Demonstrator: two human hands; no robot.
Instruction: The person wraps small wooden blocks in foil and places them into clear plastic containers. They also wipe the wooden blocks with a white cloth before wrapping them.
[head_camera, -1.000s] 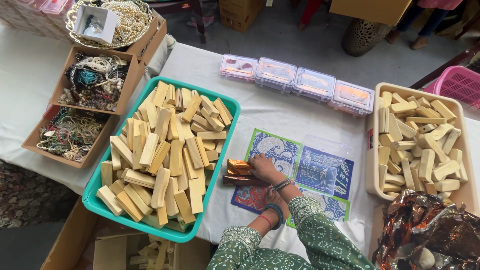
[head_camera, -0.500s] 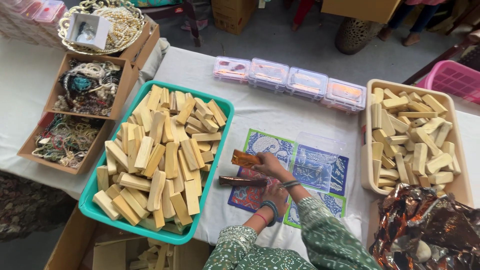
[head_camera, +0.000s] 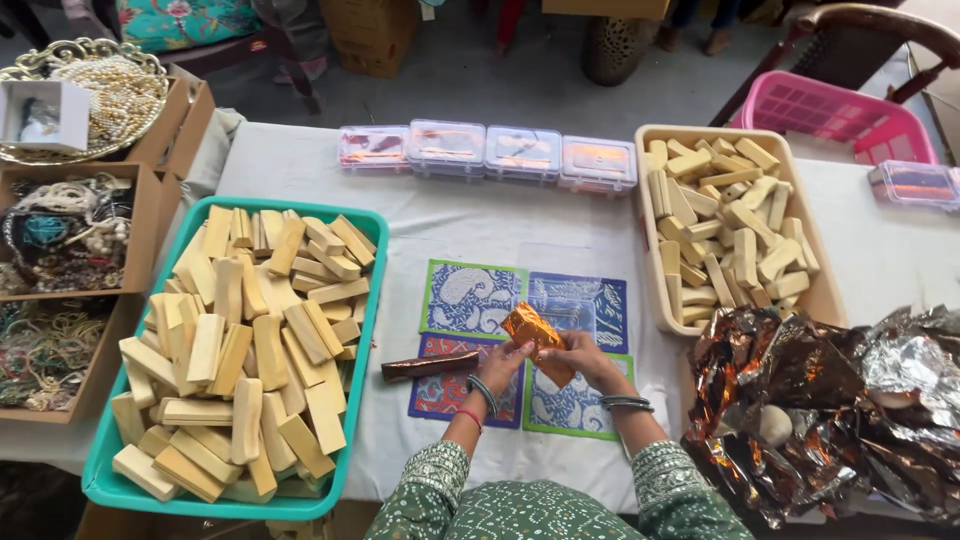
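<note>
You are holding a small orange foil-wrapped bar (head_camera: 537, 340) between both hands, above the patterned placemat (head_camera: 470, 298) in the middle of the white-covered table (head_camera: 500, 215). Your left hand (head_camera: 503, 364) is gripping the bar's near left side, fingers curled tight on the foil. Your right hand (head_camera: 585, 358) is pinching the near right end, its fingers closed on the wrapper as well. The bar is tilting, its far end pointing up and left.

Just left of your left hand, a dark brown stick (head_camera: 428, 366) is lying flat on the placemat, apart from your fingers. Farther left, a green tray (head_camera: 372, 300) is sitting full of pale wooden blocks (head_camera: 250, 350). On the right, a beige tray (head_camera: 815, 290) is holding more of the same blocks. Near right of you, a heap of crumpled foil sheets (head_camera: 840, 400) is spreading over the table edge. Along the far side, a row of small clear lidded boxes (head_camera: 490, 155) is standing side by side.
</note>
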